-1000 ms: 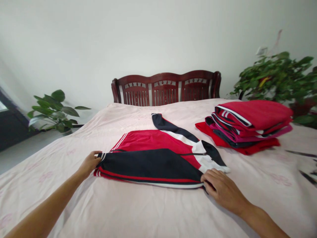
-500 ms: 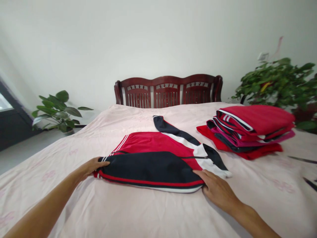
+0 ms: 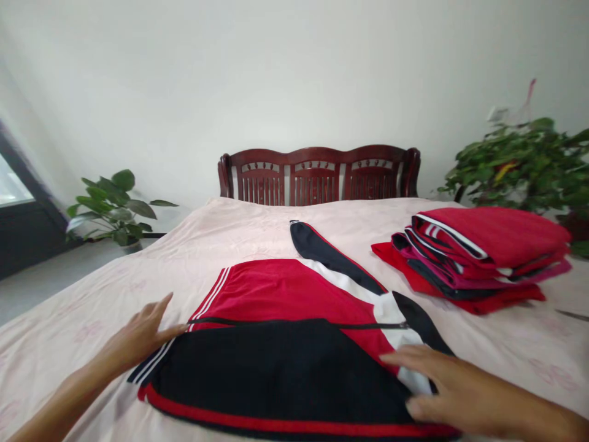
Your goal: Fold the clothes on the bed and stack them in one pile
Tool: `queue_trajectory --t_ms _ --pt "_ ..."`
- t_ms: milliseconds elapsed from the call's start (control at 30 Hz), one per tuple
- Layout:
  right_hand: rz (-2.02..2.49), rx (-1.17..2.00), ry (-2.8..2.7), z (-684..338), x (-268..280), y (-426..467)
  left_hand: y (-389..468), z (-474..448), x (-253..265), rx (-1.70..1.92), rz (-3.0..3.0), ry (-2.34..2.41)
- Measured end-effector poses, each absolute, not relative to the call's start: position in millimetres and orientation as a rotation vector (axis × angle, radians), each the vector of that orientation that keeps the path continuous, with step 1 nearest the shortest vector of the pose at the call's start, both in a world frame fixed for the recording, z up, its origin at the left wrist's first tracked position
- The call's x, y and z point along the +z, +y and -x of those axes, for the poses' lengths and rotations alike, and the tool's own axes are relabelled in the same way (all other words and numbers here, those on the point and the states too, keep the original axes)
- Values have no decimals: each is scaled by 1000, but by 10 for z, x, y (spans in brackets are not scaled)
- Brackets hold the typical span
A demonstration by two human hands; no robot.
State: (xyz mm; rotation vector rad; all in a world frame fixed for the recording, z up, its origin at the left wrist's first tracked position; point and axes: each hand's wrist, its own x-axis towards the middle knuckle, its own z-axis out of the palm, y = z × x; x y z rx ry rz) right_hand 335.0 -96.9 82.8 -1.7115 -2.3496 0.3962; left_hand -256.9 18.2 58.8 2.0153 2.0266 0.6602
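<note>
Spread on the bed lies a red, navy and white zip-up jacket (image 3: pixel 267 288), its collar end to the right and striped hem to the left. One navy sleeve is folded across its front on the near side; the other stretches away toward the headboard. My left hand (image 3: pixel 143 334) is open at the striped cuff and hem, thumb and fingers apart. Over the shoulder end of the near sleeve, close to the white collar part, my right hand (image 3: pixel 453 383) is open with fingers spread. Whether either hand touches the cloth I cannot tell.
A stack of folded red, pink and navy clothes (image 3: pixel 488 239) stands on the right of the pale pink bedsheet (image 3: pixel 248 233). Beyond the bed is a dark wooden headboard (image 3: pixel 317 175). Potted plants stand at left (image 3: pixel 113 209) and right (image 3: pixel 519 166).
Both hands have let go of the folded sleeve and opened. The jacket now appears larger and lower in view, with the sleeve lying flat across its front.
</note>
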Motion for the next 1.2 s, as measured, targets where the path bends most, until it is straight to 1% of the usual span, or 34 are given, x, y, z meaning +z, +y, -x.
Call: queue_trajectory --t_ms 33,67,133,200,267,333,400,533,600,667,767,867,933,1000,1100,1200 --pt "1681 469 -2386 -3196 927 -802 283 2391 656 616 -2208 1953" --pt "1663 467 -2395 -3014 999 -620 384 2160 710 557 -2350 1827" --pt "1600 332 -2419 -2625 1035 -250 572 1606 742 487 -2568 1537" --pt "1529 288 -2493 -2305 934 82 735 1069 668 421 -2729 1288" --pt "1522 268 -2546 -2147 752 360 884 696 530 340 -2762 1232" --pt "1561 222 -2581 -2193 551 587 1025 545 389 211 -2749 1257" --pt "1638 164 -2591 -2425 368 771 1147 583 283 111 -2736 1287" --pt "1810 73 -2455 -3118 110 1002 1296 891 217 76 -2715 1346" --pt "1852 79 -2374 -3386 60 1063 1343 1037 247 72 -2674 1349" --pt "1860 151 -2332 -3531 85 1121 1416 1149 307 115 -2622 1292" --pt "1902 306 -2218 -3558 245 1265 1637 1241 425 255 -2492 1273" --pt "2104 300 -1936 -3490 425 1511 1963 1248 520 302 -2392 1547" --pt "2247 257 -1761 -3445 486 1711 2180 1223 543 275 -2381 1726" --pt "2360 278 -1643 -3413 491 1907 2358 1194 537 224 -2376 1802" --pt "2449 346 -1525 -3391 446 2143 2526 1163 513 121 -2339 1821" --pt "2418 402 -1469 -3395 396 2273 2577 1134 524 40 -2320 1792"
